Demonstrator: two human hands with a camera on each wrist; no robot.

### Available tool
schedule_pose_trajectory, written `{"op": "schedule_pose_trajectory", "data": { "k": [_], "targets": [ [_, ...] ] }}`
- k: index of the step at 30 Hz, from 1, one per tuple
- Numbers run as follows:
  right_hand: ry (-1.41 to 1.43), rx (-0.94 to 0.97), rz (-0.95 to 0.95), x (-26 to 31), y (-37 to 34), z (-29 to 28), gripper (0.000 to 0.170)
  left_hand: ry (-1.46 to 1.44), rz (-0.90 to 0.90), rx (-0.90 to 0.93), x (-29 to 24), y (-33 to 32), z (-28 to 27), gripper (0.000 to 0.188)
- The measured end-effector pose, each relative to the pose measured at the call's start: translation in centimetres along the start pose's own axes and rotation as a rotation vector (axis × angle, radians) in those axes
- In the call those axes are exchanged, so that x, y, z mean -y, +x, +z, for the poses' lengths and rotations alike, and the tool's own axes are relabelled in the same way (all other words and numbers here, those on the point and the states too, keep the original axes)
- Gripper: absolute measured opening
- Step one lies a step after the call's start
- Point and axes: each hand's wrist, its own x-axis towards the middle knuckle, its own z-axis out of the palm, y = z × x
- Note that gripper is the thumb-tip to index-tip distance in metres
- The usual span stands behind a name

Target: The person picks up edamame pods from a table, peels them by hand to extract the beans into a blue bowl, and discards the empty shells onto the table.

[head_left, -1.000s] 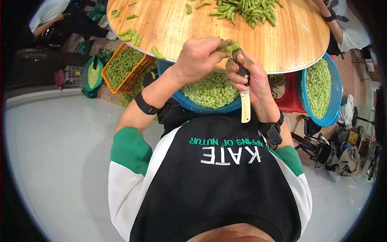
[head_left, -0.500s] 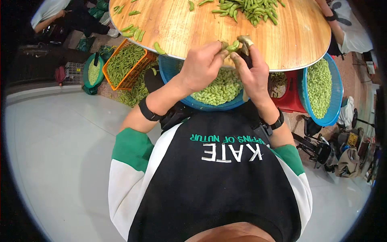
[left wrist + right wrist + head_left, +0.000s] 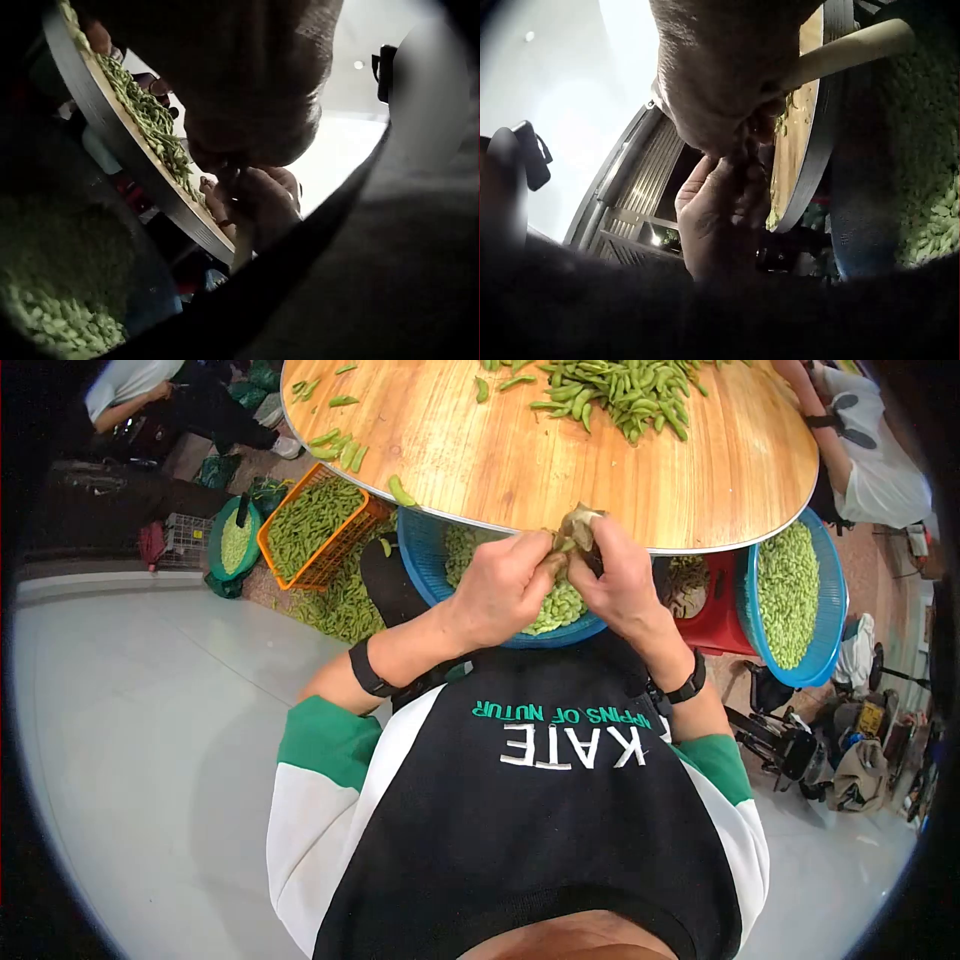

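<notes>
My left hand (image 3: 500,582) pinches a green soybean pod (image 3: 568,545) at its fingertips, above the near edge of the round wooden table (image 3: 470,470). Right against those fingertips, my right hand (image 3: 622,575) grips a knife; its cream handle (image 3: 855,52) sticks out of the fist in the right wrist view, while its blade is hidden. Both sets of fingers meet around the pod and cover most of it. Below the hands, a blue basket (image 3: 422,555) holds shelled green beans (image 3: 558,610).
A heap of pods (image 3: 625,395) lies on the table, with loose pods (image 3: 340,450) at its left. An orange crate (image 3: 335,540) of pods stands on the left floor. Another blue basket (image 3: 835,610) of beans is at right, beside a red stool (image 3: 722,605). Other people sit across.
Both hands have come down closer to my body and nearer together, fingertips now meeting. The knife's cream handle, visible in the head view a second ago, has become hidden there behind the right hand.
</notes>
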Motion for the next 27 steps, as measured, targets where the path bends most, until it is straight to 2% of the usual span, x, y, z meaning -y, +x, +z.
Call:
{"op": "schedule_pose_trajectory", "data": {
  "k": [4, 6, 7, 9, 10, 15, 17, 18, 19, 21, 22, 24, 25, 27],
  "targets": [
    [-0.027, -0.027, 0.013, -0.6, -0.9, 1.0, 0.026, -0.075, -0.117, 0.033, 0.0, -0.8, 0.1, 0.007],
    [-0.087, -0.029, -0.026, -0.5, -1.3, 1.4, 0.025, -0.214, -0.372, 0.062, 0.4, -1.4, 0.3, 0.008],
    [-0.087, -0.029, -0.030, -0.4, -1.3, 1.6, 0.025, -0.213, -0.370, 0.058, 1.4, -1.7, 0.9, 0.008],
    [-0.048, 0.053, -0.168, 0.0, -1.5, 2.0, 0.025, -0.391, -0.513, 0.051, 3.9, -2.4, 2.3, 0.012],
    [-0.071, 0.120, -0.154, -0.1, -1.8, 2.1, 0.028, -0.402, -0.503, 0.020, 4.0, -2.6, 2.8, 0.014],
    [-0.089, 0.182, -0.150, -1.7, -2.1, 2.6, 0.028, -0.387, -0.508, -0.013, 5.9, -2.8, 4.3, 0.015],
    [-0.080, 0.199, -0.118, -2.1, -2.6, 2.4, 0.028, -0.105, -0.345, 0.087, 6.2, -3.3, 4.2, 0.017],
    [-0.066, 0.203, -0.077, -2.4, -3.1, 2.1, 0.029, -0.003, -0.171, 0.035, 5.5, -3.2, 3.5, 0.018],
    [-0.051, 0.205, -0.037, -2.6, -3.2, 2.1, 0.031, -0.001, -0.171, 0.037, 4.8, -3.1, 2.8, 0.018],
    [-0.018, 0.154, -0.007, -2.5, -3.5, 2.2, 0.030, 0.160, 0.022, -0.088, 3.5, -3.1, 1.9, 0.015],
    [0.013, 0.105, 0.020, -2.5, -3.7, 2.2, 0.030, 0.158, 0.020, -0.083, 3.2, -3.3, 2.0, 0.015],
    [0.052, 0.095, 0.060, -2.1, -3.3, 2.3, 0.029, -0.361, -0.260, -0.064, 2.7, -3.5, 2.3, 0.014],
    [0.091, 0.082, 0.095, -1.9, -3.0, 2.3, 0.028, -0.362, -0.261, -0.063, 2.6, -3.4, 1.9, 0.014],
    [0.118, 0.114, 0.062, -1.6, -2.6, 2.0, 0.027, -0.127, -0.196, 0.025, 2.3, -3.3, -0.3, 0.016]
  ]
}}
